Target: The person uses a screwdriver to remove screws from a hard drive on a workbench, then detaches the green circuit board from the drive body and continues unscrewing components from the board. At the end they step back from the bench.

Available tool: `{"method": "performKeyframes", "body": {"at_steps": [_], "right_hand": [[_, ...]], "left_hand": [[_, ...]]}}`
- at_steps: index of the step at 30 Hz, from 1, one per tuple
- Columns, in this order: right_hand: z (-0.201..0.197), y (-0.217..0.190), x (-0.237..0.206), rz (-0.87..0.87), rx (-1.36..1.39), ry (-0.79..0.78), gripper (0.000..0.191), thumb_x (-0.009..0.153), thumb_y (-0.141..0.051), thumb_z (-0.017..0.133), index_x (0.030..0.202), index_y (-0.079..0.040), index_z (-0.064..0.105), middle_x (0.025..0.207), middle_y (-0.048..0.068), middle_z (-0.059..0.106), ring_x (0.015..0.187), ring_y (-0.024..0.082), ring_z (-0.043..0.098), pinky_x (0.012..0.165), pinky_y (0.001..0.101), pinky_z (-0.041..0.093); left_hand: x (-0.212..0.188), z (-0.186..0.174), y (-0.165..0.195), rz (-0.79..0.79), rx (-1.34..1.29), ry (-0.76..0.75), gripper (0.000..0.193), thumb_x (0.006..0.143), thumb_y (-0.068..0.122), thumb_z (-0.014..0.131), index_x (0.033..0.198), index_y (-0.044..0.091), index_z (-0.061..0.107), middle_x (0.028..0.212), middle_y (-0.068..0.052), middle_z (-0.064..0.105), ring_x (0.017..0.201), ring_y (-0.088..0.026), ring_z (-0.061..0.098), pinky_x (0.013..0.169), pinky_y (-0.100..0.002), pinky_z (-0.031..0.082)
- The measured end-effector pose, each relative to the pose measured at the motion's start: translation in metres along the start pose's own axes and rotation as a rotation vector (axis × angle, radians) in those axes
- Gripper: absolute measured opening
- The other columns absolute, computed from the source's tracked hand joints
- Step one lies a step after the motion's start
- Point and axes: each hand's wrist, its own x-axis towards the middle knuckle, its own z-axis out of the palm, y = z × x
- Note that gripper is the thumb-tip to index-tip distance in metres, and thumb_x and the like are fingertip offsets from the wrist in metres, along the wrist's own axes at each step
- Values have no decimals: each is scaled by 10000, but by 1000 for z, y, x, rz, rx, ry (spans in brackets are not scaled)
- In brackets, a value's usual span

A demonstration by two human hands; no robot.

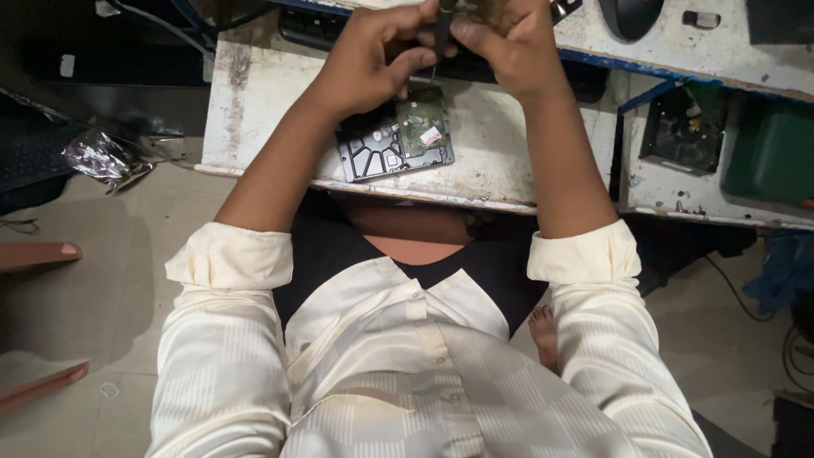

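Our left hand [370, 64] and right hand [506, 44] both close around a screwdriver [442, 30] above the hard drive [395, 140] at the desk's [254, 110] near edge; rigid, dense, fragile circuit board, so we would grip its sides.

A small white label with a red patch sits on the green board of the hard drive [395, 146] under my hands. Left of the drive — a crumpled silvery bag [102, 159] on the floor.
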Motion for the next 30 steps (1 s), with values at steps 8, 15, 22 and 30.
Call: {"method": "performKeyframes", "body": {"at_steps": [8, 15, 22, 30], "right_hand": [[4, -9, 9, -88, -141, -37, 183, 1036, 34, 710, 1200, -32, 666, 1174, 72, 730, 1059, 173, 709, 967, 326, 586], [6, -4, 6, -86, -135, -28, 225, 1038, 66, 747, 1222, -22, 652, 1226, 78, 720, 1091, 171, 705, 981, 320, 594], [0, 6, 1, -117, -164, -62, 246, 1076, 33, 764, 1282, -25, 641, 1202, 66, 709, 1113, 149, 697, 1030, 316, 585], [-6, 16, -3, -71, -62, -9, 201, 1087, 9, 781, 1208, -81, 649, 1102, 8, 700, 1046, 134, 719, 941, 285, 591]], "left_hand": [[1, -1, 2, 192, 144, -23, 273, 939, 63, 755, 1191, 16, 663, 1087, -11, 730, 787, -33, 642, 640, -209, 534], [2, 1, -1, 305, 355, 23, 399, 919, 60, 901, 1156, -24, 591, 951, -62, 622, 766, -89, 597, 658, -232, 518], [0, 2, -4, 306, 290, -2, 506, 1014, 37, 778, 1467, 31, 552, 1049, -62, 671, 824, -96, 664, 676, -245, 578], [-1, 3, -4, 130, 156, -63, 182, 1061, 39, 679, 1237, 28, 634, 1048, -15, 727, 730, -83, 689, 662, -254, 589]]}}
